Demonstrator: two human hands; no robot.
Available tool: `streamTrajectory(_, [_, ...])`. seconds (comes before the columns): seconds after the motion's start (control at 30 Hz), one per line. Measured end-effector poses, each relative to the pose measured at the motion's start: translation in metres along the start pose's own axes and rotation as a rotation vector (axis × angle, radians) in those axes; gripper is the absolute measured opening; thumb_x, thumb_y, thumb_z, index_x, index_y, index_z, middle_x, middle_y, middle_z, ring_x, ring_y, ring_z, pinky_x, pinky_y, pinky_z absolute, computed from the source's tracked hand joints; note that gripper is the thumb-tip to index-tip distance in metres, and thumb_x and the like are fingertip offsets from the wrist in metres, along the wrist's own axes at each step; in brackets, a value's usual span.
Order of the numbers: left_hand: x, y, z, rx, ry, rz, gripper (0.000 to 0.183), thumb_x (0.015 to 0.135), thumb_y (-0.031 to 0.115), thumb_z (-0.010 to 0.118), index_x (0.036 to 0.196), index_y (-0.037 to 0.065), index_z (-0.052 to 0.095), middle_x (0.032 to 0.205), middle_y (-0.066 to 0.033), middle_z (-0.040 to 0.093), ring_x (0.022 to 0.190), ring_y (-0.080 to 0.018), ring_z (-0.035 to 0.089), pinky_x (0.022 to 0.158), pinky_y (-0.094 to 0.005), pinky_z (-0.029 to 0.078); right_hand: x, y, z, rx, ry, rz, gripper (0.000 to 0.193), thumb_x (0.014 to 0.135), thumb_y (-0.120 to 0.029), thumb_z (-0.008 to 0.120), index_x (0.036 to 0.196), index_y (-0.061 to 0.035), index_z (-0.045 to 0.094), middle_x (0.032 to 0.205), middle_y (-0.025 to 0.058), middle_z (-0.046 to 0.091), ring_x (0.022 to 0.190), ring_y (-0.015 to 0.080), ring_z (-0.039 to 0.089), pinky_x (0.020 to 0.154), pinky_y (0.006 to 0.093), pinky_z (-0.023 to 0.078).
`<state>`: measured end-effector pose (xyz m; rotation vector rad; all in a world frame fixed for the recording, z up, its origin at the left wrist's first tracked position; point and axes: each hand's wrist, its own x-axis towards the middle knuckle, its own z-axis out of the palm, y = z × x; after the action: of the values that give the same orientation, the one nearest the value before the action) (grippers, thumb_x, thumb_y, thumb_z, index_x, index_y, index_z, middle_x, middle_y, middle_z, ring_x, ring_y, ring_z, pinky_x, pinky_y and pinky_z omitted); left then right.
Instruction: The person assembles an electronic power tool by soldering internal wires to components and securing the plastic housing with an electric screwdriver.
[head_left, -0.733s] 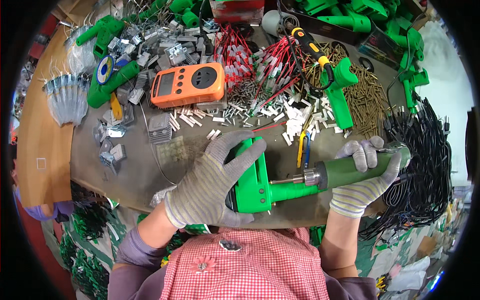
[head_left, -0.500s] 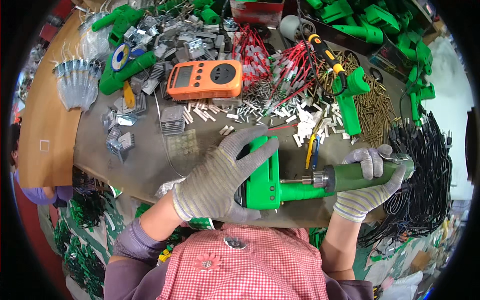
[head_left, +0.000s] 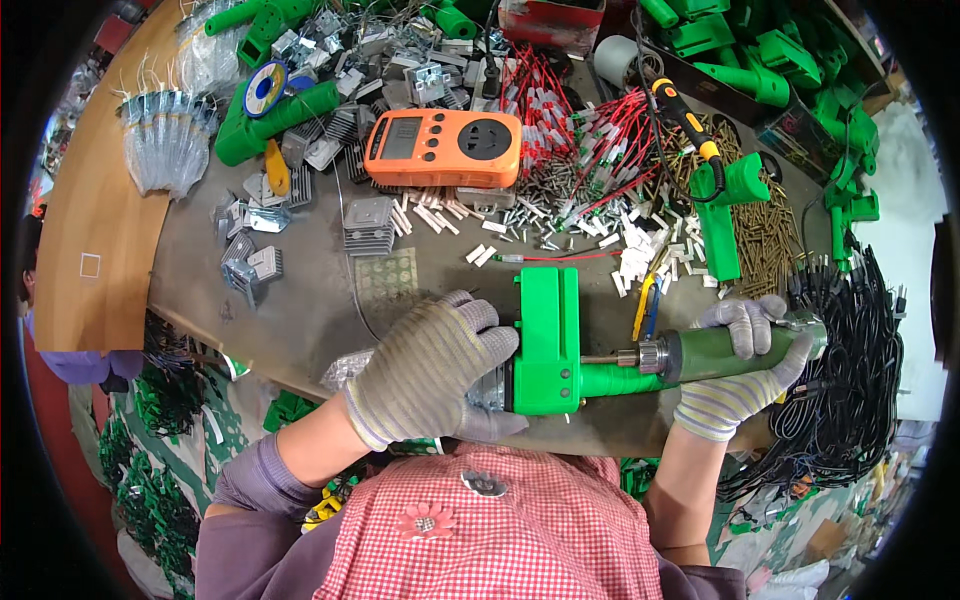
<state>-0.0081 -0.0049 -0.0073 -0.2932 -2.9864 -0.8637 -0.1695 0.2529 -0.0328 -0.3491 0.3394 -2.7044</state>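
Observation:
My gloved left hand (head_left: 425,370) grips a green plastic housing (head_left: 548,340) from its left side, fingers curled at the edge and thumb below. A silvery metal part (head_left: 488,388) shows between that hand and the housing, mostly covered by the glove. In my gloved right hand (head_left: 735,395) is a dark green power screwdriver (head_left: 715,355), lying sideways with its bit pointing left. The bit reaches the housing's right side, above its green handle (head_left: 620,380); the exact contact at the tip is hard to make out.
An orange meter (head_left: 445,148) lies beyond my hands, among metal heat sinks (head_left: 370,228), red-wired parts (head_left: 610,135), white sleeves (head_left: 650,245) and brass screws (head_left: 765,240). Yellow-and-blue pliers (head_left: 648,305) lie near the screwdriver. Black cords (head_left: 850,380) pile at right; another screwdriver (head_left: 685,120) lies farther back.
My left fingers have drawn back from over the housing's top to its left edge. The housing has shifted slightly right. The right hand still holds the screwdriver against its right side.

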Motion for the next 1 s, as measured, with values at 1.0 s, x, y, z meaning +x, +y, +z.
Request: streamTrajectory(1.0, [-0.001, 0.002, 0.002, 0.032, -0.003, -0.076, 0.067, 0.063, 0.058, 0.081, 0.099, 0.003, 0.067, 0.094, -0.0153, 0.061, 0.091, -0.0341, 0.061, 0.079, -0.0469, 0.051, -0.007, -0.010, 0.010, 0.030, 0.076, 0.028, 0.025, 0.097, -0.030, 0.064, 0.108, -0.0085, 0.059, 0.064, -0.0061, 0.037, 0.057, 0.0075, 0.036, 0.086, 0.0303, 0.046])
